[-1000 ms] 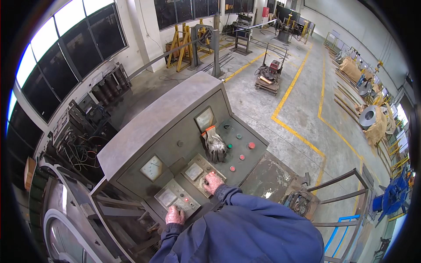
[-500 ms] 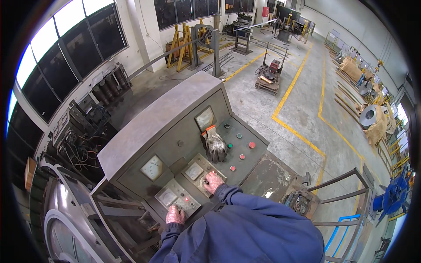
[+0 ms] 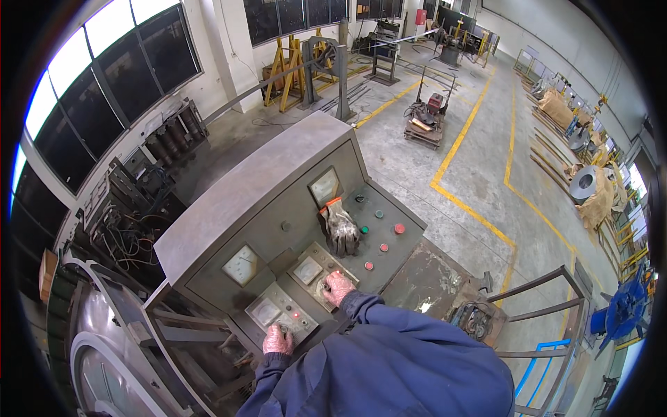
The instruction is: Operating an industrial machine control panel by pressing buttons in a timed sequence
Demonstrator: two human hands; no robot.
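Head view: left box (image 3: 281, 306), right box (image 3: 321, 264) at lower centre, long axes slanting down rightward.
Left hand (image 3: 278, 340): nearest left box, curled at its edge.
Right hand (image 3: 338, 288): curled over right box's end.
Pinch: we cannot tell.

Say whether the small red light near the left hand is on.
On: the red light glows brightly, above and right of the left hand.

Blue spoked wheel (image 3: 624, 310), red box (image 3: 420, 19)
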